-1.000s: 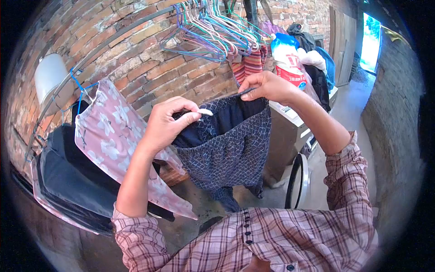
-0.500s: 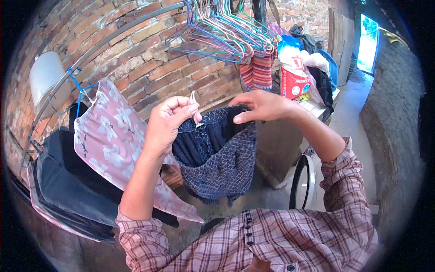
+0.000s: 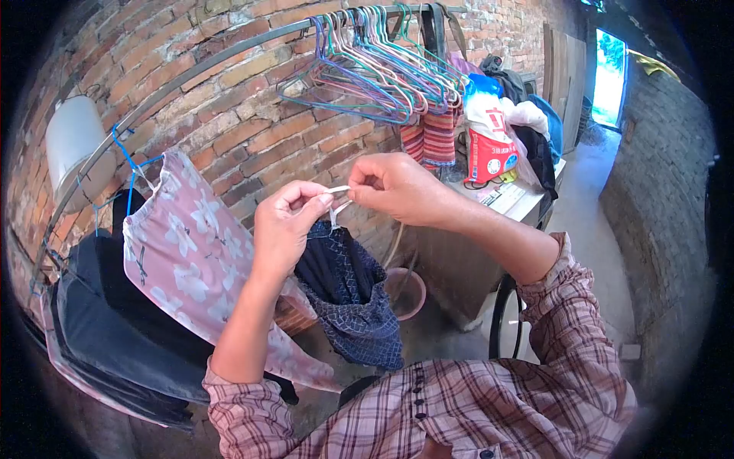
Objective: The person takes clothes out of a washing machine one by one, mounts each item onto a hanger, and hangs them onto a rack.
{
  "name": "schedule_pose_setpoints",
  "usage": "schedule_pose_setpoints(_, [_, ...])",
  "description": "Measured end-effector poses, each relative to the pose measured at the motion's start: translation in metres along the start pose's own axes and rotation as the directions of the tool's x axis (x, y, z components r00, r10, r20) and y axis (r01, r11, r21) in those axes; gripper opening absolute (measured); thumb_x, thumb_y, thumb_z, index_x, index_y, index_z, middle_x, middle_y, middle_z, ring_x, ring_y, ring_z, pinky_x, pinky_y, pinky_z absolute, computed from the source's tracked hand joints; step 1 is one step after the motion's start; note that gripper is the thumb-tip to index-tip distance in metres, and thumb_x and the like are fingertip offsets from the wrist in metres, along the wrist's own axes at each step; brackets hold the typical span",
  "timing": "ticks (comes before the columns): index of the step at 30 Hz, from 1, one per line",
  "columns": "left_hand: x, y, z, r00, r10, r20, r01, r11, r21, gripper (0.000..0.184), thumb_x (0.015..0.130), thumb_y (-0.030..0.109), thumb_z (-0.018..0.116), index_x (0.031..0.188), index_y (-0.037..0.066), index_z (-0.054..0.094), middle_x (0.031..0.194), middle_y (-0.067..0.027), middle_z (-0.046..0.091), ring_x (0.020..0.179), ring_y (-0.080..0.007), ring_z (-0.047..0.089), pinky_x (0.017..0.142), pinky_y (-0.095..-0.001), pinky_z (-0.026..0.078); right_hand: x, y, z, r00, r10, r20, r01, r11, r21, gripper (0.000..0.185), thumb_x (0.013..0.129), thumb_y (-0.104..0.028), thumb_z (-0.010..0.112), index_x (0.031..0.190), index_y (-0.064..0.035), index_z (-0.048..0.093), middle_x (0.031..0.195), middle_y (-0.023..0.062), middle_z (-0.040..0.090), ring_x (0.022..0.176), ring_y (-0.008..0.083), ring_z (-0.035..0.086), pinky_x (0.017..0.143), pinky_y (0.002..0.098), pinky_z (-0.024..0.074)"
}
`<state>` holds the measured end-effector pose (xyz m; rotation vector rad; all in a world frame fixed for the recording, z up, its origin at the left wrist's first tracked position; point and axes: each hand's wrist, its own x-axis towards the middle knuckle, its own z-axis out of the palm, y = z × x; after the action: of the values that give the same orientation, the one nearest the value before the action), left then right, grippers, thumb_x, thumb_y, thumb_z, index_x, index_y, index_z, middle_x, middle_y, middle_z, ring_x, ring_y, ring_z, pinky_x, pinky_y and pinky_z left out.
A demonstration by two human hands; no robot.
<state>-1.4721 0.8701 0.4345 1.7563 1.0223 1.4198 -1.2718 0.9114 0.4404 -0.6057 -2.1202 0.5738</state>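
Observation:
A dark blue patterned garment (image 3: pixel 359 321) hangs below my hands, its waist opening facing up and its black lining showing. From its edge comes a white cord (image 3: pixel 336 190), stretched between my hands. My left hand (image 3: pixel 284 222) pinches one part of the cord with thumb and forefinger. Level with it, my right hand (image 3: pixel 397 187) has its fingers closed on the cord's other part. Just left of the garment, pink floral clothing (image 3: pixel 191 237) hangs from a blue hanger (image 3: pixel 131 157).
Many coloured hangers (image 3: pixel 375 69) hang on a curved metal rail (image 3: pixel 222 50) along the brick wall. Dark clothes (image 3: pixel 115 306) hang at the left. A pink bucket (image 3: pixel 407 294) stands on the floor. Bags (image 3: pixel 493 130) are heaped on a cabinet (image 3: pixel 512 195) at right.
My right hand has left the garment's waist edge and moved left and up to the white cord. The garment has narrowed and sags lower, uncovering the pink bucket.

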Motion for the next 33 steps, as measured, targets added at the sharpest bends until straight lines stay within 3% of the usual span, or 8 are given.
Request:
schedule_pose_setpoints(6, [0.002,0.006,-0.015,0.958,-0.247,0.143,0.284,0.878,-0.385,0.012,0.080,0.012,0.063,0.084,0.001,0.061,0.077,-0.0056,0.063,0.070,-0.0124,0.058,0.068,-0.0239,0.047,0.030,0.020,-0.016,0.964,-0.135,0.229,0.118,0.989,0.086,0.017,0.083,-0.017,0.063,0.088,-0.0002,0.063,0.075,0.0036,0.063,0.072,0.0073,0.056,0.064,0.0267,0.0460])
schedule_pose_setpoints(7, [0.003,0.007,-0.016,0.958,-0.247,0.146,0.286,0.874,-0.393,0.012,0.080,0.013,0.063,0.084,0.001,0.061,0.077,-0.0064,0.063,0.070,-0.0130,0.058,0.068,-0.0243,0.047,0.039,0.025,-0.019,0.976,0.020,0.216,-0.049,0.991,0.128,0.019,0.083,-0.018,0.062,0.088,-0.0001,0.064,0.075,0.0062,0.063,0.073,0.0099,0.058,0.067,0.0283,0.0471])
schedule_pose_setpoints(12, [0.004,0.008,-0.023,0.946,-0.248,0.207,0.316,0.840,-0.441,0.013,0.082,0.010,0.061,0.089,-0.001,0.062,0.083,-0.0083,0.064,0.076,-0.0138,0.060,0.072,-0.0251,0.047,0.108,0.063,-0.051,0.873,-0.343,-0.345,0.052,0.771,-0.634,0.019,0.080,-0.017,0.061,0.083,0.0013,0.061,0.079,0.0176,0.065,0.076,0.0358,0.062,0.068,0.0433,0.0487])
schedule_pose_setpoints(15, [0.003,0.010,-0.025,0.945,-0.261,0.196,0.323,0.829,-0.456,0.018,0.081,0.008,0.061,0.095,-0.004,0.063,0.083,-0.0076,0.064,0.075,-0.0127,0.058,0.071,-0.0241,0.046,0.138,0.076,-0.063,0.776,-0.533,-0.336,-0.026,0.506,-0.862,0.019,0.079,-0.019,0.062,0.082,0.0001,0.063,0.079,0.0189,0.065,0.075,0.0356,0.063,0.070,0.0454,0.0496])
schedule_pose_setpoints(18, [0.002,0.008,-0.031,0.947,-0.261,0.187,0.320,0.823,-0.470,0.027,0.080,0.007,0.063,0.103,-0.007,0.062,0.081,-0.0057,0.062,0.071,-0.0113,0.055,0.069,-0.0222,0.043,0.159,0.070,-0.068,0.955,-0.020,-0.296,-0.247,0.497,-0.832,0.016,0.078,-0.013,0.059,0.083,-0.0010,0.068,0.089,0.0172,0.067,0.085,0.0312,0.065,0.075,0.0405,0.0516])
schedule_pose_setpoints(21, [-0.004,0.011,-0.037,0.956,-0.278,0.098,0.289,0.820,-0.493,0.029,0.079,0.007,0.063,0.104,-0.008,0.062,0.080,-0.0050,0.061,0.072,-0.0110,0.055,0.069,-0.0212,0.042,0.168,0.066,-0.065,0.974,0.061,-0.216,-0.222,0.418,-0.881,0.016,0.077,-0.010,0.058,0.085,-0.0024,0.069,0.095,0.0166,0.067,0.091,0.0309,0.065,0.077,0.0386,0.0521])
schedule_pose_setpoints(30, [-0.008,0.003,-0.053,0.952,-0.304,0.039,0.271,0.773,-0.574,0.041,0.081,0.008,0.061,0.118,-0.007,0.055,0.081,-0.0056,0.061,0.074,-0.0116,0.057,0.069,-0.0223,0.045,0.177,0.080,-0.052,0.937,-0.285,-0.201,-0.070,0.410,-0.909,0.017,0.079,-0.016,0.059,0.090,-0.0031,0.064,0.091,0.0198,0.066,0.090,0.0319,0.065,0.072,0.0411,0.0525])
schedule_pose_setpoints(33, [-0.004,-0.007,-0.061,0.953,-0.303,0.025,0.259,0.765,-0.590,0.041,0.082,0.007,0.060,0.120,-0.004,0.055,0.081,-0.0058,0.062,0.073,-0.0119,0.058,0.067,-0.0242,0.047,0.176,0.047,-0.050,0.955,-0.064,-0.291,-0.201,0.581,-0.789,0.017,0.078,-0.015,0.060,0.089,-0.0020,0.060,0.087,0.0221,0.065,0.087,0.0333,0.065,0.073,0.0430,0.0522])
